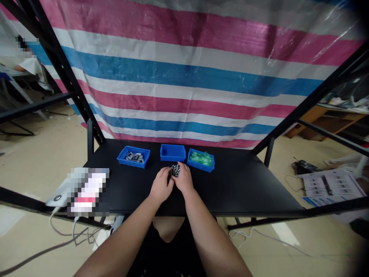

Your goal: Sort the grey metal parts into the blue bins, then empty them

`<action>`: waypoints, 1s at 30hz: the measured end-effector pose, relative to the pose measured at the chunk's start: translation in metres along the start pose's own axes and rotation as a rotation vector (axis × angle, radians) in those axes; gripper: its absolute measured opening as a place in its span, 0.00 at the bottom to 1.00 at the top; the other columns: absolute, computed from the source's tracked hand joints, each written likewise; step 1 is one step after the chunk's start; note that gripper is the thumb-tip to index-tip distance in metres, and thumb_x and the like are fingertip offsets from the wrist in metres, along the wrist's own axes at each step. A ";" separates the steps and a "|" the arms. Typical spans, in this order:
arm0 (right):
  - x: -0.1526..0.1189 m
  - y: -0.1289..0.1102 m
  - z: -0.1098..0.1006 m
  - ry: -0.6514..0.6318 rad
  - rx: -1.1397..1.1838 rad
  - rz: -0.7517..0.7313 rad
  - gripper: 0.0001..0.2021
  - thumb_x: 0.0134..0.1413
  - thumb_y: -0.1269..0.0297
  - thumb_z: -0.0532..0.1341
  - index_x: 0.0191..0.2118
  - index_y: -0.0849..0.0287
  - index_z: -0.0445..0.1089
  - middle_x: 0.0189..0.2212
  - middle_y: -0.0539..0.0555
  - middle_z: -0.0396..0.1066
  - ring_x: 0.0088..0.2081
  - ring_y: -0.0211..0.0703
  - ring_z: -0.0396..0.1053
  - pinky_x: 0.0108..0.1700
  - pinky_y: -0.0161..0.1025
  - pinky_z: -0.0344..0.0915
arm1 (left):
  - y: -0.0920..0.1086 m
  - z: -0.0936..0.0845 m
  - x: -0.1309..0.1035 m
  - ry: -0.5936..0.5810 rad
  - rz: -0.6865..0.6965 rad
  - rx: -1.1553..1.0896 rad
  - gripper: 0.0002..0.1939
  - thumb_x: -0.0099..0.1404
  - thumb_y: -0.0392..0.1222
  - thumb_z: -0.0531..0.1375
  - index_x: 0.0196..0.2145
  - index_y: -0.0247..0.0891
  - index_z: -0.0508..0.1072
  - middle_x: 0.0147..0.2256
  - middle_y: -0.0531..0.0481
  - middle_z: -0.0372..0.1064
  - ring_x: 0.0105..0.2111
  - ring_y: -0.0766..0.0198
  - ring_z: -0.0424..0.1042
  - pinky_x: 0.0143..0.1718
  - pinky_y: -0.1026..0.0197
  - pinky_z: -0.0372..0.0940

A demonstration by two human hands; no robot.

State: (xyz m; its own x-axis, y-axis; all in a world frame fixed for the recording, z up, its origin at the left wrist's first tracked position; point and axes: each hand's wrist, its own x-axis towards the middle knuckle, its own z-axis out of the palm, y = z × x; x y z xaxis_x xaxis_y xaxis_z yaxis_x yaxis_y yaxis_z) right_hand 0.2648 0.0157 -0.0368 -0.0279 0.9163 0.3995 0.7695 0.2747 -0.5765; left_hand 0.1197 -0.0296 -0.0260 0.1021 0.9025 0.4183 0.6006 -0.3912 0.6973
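Between my two hands sits a tight cluster of small black-and-silver pieces [175, 170], too small to name exactly. My left hand [162, 185] curls against its left side, thumb and fingertips touching it. Around the right side wraps my right hand [183, 178], with its fingers bent over the far edge. Whether the cluster rests on the table or is lifted, I cannot tell. Just beyond the hands stands an empty blue bin [173, 153]. To its left, another blue bin [133, 164] holds grey metallic pieces [134, 157]; on its right, a third blue bin [201, 165] contains green packets [200, 157].
All of this is on a black table [230, 188] with a dark metal frame. A striped plastic sheet [187, 77] hangs behind it. At the left edge lie a white device [65, 190] and a blurred-out screen [89, 190], with cables hanging down to the floor.
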 end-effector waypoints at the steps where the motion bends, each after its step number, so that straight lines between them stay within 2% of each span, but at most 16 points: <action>1: 0.000 0.000 0.000 0.006 -0.009 0.006 0.31 0.48 0.61 0.70 0.59 0.62 0.68 0.55 0.65 0.70 0.58 0.61 0.66 0.63 0.57 0.63 | -0.001 0.001 0.000 0.003 0.001 0.007 0.24 0.65 0.34 0.56 0.59 0.38 0.70 0.59 0.39 0.68 0.60 0.50 0.67 0.64 0.43 0.63; 7: 0.001 -0.001 0.000 0.056 0.004 0.026 0.21 0.53 0.60 0.65 0.53 0.61 0.74 0.52 0.63 0.71 0.55 0.59 0.68 0.63 0.55 0.64 | -0.004 0.005 0.000 -0.037 0.072 0.072 0.31 0.61 0.34 0.59 0.62 0.38 0.68 0.60 0.38 0.67 0.63 0.45 0.64 0.66 0.38 0.60; 14: 0.001 -0.001 0.001 0.060 0.003 0.048 0.22 0.54 0.60 0.63 0.54 0.63 0.73 0.53 0.65 0.70 0.57 0.61 0.67 0.64 0.55 0.63 | -0.005 0.007 -0.001 -0.057 0.075 0.111 0.31 0.62 0.36 0.59 0.63 0.36 0.65 0.61 0.36 0.67 0.63 0.44 0.64 0.66 0.37 0.59; 22: 0.001 -0.002 0.000 0.040 0.004 0.051 0.18 0.56 0.62 0.63 0.51 0.61 0.75 0.53 0.63 0.70 0.56 0.58 0.67 0.63 0.54 0.64 | -0.005 0.008 0.001 -0.055 0.077 0.115 0.30 0.62 0.35 0.59 0.63 0.37 0.65 0.60 0.36 0.68 0.62 0.44 0.66 0.66 0.37 0.58; 30: 0.001 -0.006 -0.003 0.049 0.013 0.038 0.13 0.56 0.64 0.63 0.47 0.59 0.74 0.46 0.58 0.73 0.50 0.54 0.69 0.58 0.49 0.66 | -0.003 0.008 0.000 -0.110 0.071 0.221 0.32 0.63 0.35 0.57 0.65 0.33 0.62 0.62 0.35 0.66 0.64 0.44 0.65 0.68 0.38 0.57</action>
State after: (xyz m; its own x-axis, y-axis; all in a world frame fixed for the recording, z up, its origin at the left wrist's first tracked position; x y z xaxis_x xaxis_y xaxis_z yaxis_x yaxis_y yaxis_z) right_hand 0.2623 0.0140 -0.0307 0.0332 0.9109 0.4113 0.7609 0.2438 -0.6014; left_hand 0.1246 -0.0275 -0.0329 0.2280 0.8932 0.3875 0.7466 -0.4158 0.5193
